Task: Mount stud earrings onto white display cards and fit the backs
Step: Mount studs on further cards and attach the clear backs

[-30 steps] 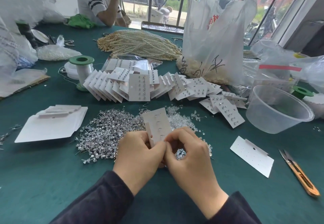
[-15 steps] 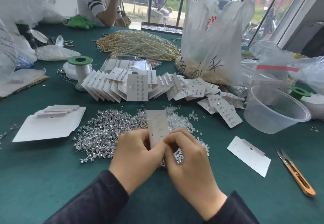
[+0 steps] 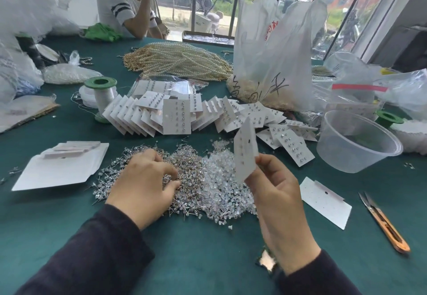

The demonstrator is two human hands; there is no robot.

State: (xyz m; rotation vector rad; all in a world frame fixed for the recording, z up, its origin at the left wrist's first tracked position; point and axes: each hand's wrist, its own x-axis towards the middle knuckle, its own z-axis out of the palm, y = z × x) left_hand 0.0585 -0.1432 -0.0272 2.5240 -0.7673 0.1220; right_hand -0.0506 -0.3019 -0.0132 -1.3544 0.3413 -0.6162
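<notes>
White display card [image 3: 246,153] is held upright and slightly tilted above the clear earring backs [image 3: 221,179], just right of the frame's centre; it is pinched at its lower edge by the right grip [image 3: 275,190], thumb and fingers curled round it; small holes are seen in it and one dark spot near its middle. Stud earrings [image 3: 189,167] are heaped in a silvery pile at centre, touching the backs on their right; the left grip [image 3: 143,183] is laid on this pile with fingertips bent down into it, and it cannot be told whether a stud is pinched. Finished cards [image 3: 175,116] are fanned in a row behind the piles; faint print is carried on the front one, too small to be read. A blank card [image 3: 325,204] is laid flat at lower right, with orange snips [image 3: 385,225] beside it; a stack of blanks [image 3: 62,165] is set at left. A white plastic bag [image 3: 277,63] at upper right is marked with black handwritten characters and red print, neither legible. A clear tub [image 3: 358,142] is placed at right; pearl strands [image 3: 180,61] are spread behind on the green bench [image 3: 69,225].
</notes>
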